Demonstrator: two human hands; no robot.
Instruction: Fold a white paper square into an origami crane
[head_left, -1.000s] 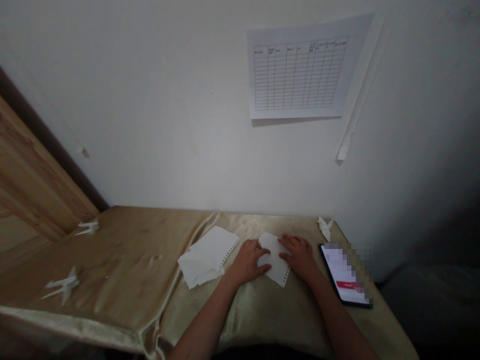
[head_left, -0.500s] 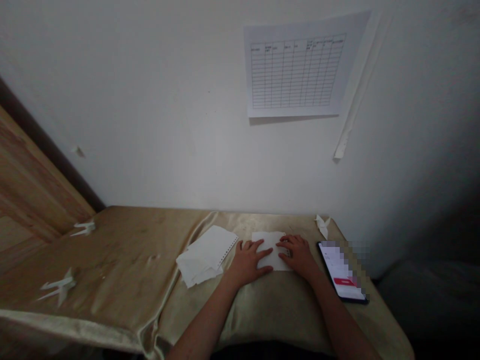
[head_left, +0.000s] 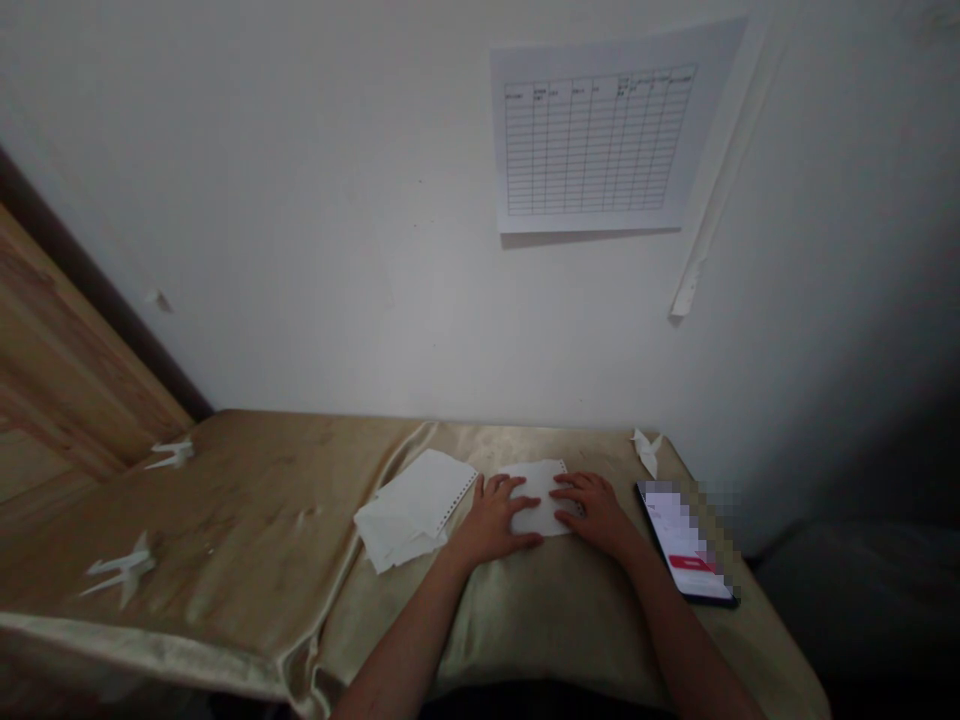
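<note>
Satin-covered tbl [head_left: 247,500] — paper sheet [head_left: 536,497], wall chart [head_left: 596,145]

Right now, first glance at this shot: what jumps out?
The left hand and right hand lie flat on a white sheet at the middle of the satin-covered table. Above them, a ruled chart hangs on the wall. A phone with a pixelated screen lies at the table's right.

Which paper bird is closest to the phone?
The small folded paper bird at the back edge of the satin-covered table, just past the phone. The other two paper birds lie far away, at the table's left end.
</note>
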